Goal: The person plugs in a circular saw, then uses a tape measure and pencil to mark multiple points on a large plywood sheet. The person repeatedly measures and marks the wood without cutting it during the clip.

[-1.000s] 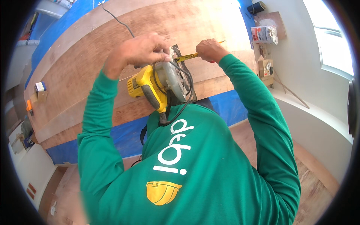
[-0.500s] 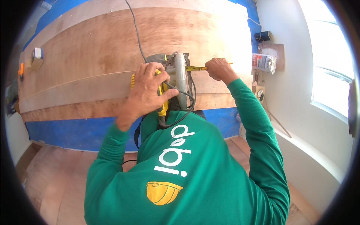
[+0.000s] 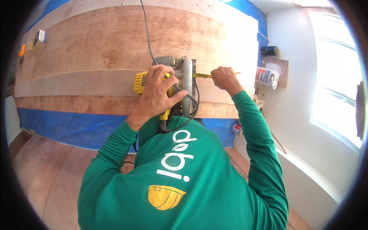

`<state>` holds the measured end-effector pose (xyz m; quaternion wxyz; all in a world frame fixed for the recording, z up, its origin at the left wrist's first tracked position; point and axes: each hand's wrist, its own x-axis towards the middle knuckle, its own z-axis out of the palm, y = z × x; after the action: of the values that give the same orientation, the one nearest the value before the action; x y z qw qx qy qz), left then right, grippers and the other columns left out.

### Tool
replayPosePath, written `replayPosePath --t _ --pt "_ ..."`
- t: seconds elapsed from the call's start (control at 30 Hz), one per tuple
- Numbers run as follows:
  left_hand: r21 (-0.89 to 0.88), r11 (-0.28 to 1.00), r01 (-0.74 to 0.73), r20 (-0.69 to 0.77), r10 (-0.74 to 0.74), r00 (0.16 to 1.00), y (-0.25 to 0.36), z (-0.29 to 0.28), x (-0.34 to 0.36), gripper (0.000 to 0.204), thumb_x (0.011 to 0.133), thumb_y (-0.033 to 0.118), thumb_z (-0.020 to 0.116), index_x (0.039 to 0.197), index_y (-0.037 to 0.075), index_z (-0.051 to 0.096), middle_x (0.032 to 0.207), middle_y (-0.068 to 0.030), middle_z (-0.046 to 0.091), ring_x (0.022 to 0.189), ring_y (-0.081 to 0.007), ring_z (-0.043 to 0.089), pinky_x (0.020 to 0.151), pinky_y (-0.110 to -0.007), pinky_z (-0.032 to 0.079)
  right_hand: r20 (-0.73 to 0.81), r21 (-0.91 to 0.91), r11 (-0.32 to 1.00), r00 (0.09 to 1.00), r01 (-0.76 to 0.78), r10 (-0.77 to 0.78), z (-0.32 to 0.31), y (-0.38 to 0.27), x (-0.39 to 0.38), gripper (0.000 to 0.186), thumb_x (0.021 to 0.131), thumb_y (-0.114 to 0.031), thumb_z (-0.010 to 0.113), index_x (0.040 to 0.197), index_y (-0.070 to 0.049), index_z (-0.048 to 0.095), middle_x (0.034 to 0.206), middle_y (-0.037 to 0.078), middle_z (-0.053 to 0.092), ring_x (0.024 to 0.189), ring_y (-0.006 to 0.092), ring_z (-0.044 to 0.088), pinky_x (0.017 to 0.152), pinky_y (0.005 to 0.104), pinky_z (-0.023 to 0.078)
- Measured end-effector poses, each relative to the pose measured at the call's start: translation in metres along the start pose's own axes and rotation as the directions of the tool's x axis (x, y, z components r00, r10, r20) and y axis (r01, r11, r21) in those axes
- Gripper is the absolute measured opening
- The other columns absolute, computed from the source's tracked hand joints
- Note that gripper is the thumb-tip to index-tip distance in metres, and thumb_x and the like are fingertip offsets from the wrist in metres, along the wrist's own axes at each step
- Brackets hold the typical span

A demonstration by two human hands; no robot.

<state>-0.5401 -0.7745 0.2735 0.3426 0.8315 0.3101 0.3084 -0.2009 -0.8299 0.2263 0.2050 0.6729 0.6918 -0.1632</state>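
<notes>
A circular saw (image 3: 187, 86) with a yellow body and a grey blade guard sits at the near edge of the wooden boards, close against my green shirt. My left hand (image 3: 157, 90) lies over the saw's yellow body with fingers bent around it and thumb toward the guard. To the right of the guard, my right hand (image 3: 226, 79) is closed around a narrow yellow measuring rule (image 3: 202, 75), whose left end reaches the saw. A thin pointed tip, perhaps a pencil, sticks out beyond that fist. The saw's dark cable (image 3: 147, 32) runs to the far side and also loops beside the guard.
Large wooden sheets (image 3: 88, 50) lie over blue sheeting (image 3: 76, 124). At the far left are a small box (image 3: 41, 37) and an orange-handled tool (image 3: 22, 51). A white tub (image 3: 267, 77) and a dark roll (image 3: 269, 50) sit by the right wall, near the window (image 3: 333, 73).
My view has turned slightly, so the surroundings shift in the picture. More of the saw's yellow motor housing shows left of my left hand. Both hands keep their holds.
</notes>
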Motion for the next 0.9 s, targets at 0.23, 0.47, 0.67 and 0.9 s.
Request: replayPosePath --t 0.23,0.47,0.67,0.9 --pt "0.011 1.000 0.001 0.012 -0.001 1.000 -0.0018 -0.0002 0.0014 0.043 0.087 0.038 0.094 0.100 0.006 0.070 0.123 -0.0111 0.054 0.125 -0.0339 0.050 0.108 -0.053 0.046 -0.005 -0.006 1.000 1.000 0.001 -0.001 0.0025 -0.0002 -0.0010 0.018 0.095 -0.011 0.064 0.083 -0.010 0.076 0.082 0.016 0.075 0.081 0.0394 0.076 0.079 0.0557 0.055" --pt "0.002 1.000 0.003 0.020 -0.003 1.000 -0.0013 -0.0021 0.0018 0.043 0.086 0.038 0.094 0.100 0.005 0.070 0.124 -0.0117 0.054 0.125 -0.0337 0.051 0.107 -0.051 0.047 0.034 -0.045 0.999 0.999 -0.003 0.004 0.0045 0.0007 -0.0008 0.017 0.099 -0.014 0.063 0.089 -0.011 0.077 0.081 0.013 0.075 0.082 0.0372 0.076 0.080 0.0550 0.055" --pt "-0.022 1.000 0.006 0.000 -0.006 1.000 0.0002 -0.0024 0.0022 0.041 0.086 0.034 0.094 0.098 0.006 0.067 0.126 -0.0139 0.056 0.124 -0.0371 0.054 0.107 -0.052 0.048 -0.047 0.013 1.000 0.999 0.007 -0.006 0.0056 -0.0017 -0.0044 0.019 0.093 -0.012 0.064 0.078 -0.010 0.074 0.081 0.016 0.074 0.078 0.0394 0.074 0.077 0.0559 0.052" --pt "-0.013 1.000 0.004 0.017 -0.003 1.000 0.0003 -0.0035 0.0018 0.041 0.086 0.035 0.094 0.099 0.005 0.070 0.126 -0.0126 0.056 0.126 -0.0352 0.051 0.108 -0.052 0.047 -0.064 0.027 1.000 0.998 0.008 -0.006 0.0093 -0.0019 -0.0070 0.019 0.094 -0.011 0.063 0.080 -0.009 0.075 0.079 0.015 0.073 0.077 0.0391 0.074 0.077 0.0553 0.051"
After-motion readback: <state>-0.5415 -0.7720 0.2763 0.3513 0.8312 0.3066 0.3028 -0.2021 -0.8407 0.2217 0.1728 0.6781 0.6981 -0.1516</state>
